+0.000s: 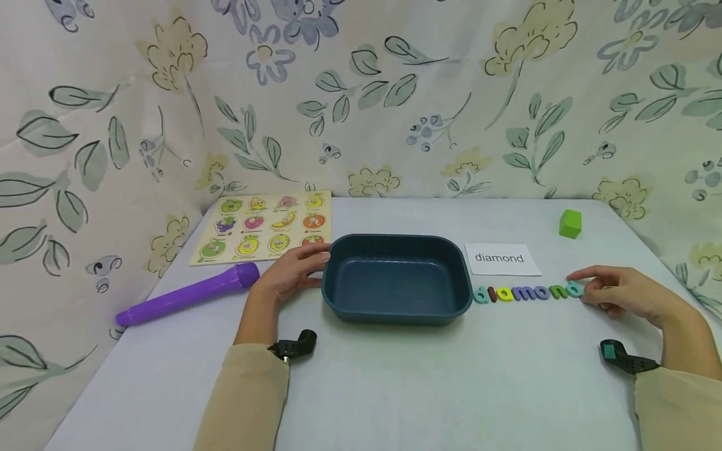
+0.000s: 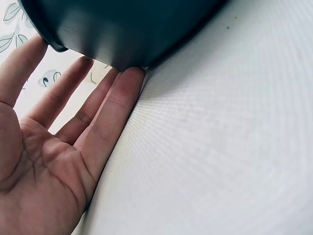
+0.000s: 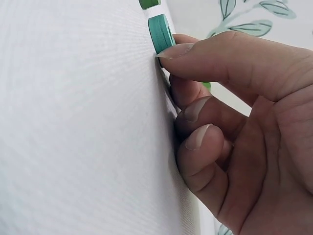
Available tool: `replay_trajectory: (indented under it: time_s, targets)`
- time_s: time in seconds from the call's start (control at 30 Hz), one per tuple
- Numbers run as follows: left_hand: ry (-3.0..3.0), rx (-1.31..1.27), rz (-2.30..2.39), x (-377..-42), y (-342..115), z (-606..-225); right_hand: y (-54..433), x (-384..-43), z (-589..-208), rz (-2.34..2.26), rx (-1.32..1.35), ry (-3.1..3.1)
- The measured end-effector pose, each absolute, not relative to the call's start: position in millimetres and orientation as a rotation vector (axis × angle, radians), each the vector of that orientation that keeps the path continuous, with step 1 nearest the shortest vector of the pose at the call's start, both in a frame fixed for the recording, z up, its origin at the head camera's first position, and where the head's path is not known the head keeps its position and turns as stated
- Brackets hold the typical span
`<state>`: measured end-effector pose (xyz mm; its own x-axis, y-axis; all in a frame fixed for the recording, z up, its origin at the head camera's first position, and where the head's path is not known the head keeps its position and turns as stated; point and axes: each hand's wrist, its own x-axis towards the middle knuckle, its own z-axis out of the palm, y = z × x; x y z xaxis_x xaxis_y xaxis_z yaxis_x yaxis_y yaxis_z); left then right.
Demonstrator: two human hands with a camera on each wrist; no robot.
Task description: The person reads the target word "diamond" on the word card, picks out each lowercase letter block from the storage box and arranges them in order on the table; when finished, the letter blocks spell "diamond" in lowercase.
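Observation:
A row of small coloured letters [image 1: 524, 293] spells "diamond" on the white table. At the row's right end, my right hand [image 1: 634, 293] pinches the teal letter d [image 1: 575, 289] between thumb and index finger; the other fingers curl under the palm. In the right wrist view, the thumb lies against the edge of that teal letter [image 3: 160, 33]. Beside the dark blue tub [image 1: 397, 316], my left hand [image 1: 291, 272] rests with its fingers extended against the tub's left side. The left wrist view shows those fingertips at the tub's wall [image 2: 112, 34].
A white card [image 1: 502, 266] printed "diamond" lies above the letters. Toward the back right sits a green block [image 1: 570, 223]. A purple stick [image 1: 188, 295] lies at left, in front of a fruit picture board [image 1: 262, 228]. A flowered cloth [image 1: 361, 125] hangs behind the table.

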<state>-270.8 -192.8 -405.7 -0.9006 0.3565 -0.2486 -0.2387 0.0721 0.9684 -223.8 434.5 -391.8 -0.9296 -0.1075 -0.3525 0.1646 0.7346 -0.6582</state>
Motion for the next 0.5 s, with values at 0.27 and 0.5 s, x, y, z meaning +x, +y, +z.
replay_trajectory:
  time_s: [0.27, 0.5]
  targets:
    - [1.913, 0.113, 1.891, -271.5, -190.8, -405.6, 435.5, -221.0, -394.5, -1.044, 0.026, 2.569]
    - [1.923, 0.108, 1.884, -271.6, -189.3, -405.7, 436.3, -219.7, -395.7, -1.03, 0.022, 2.581]
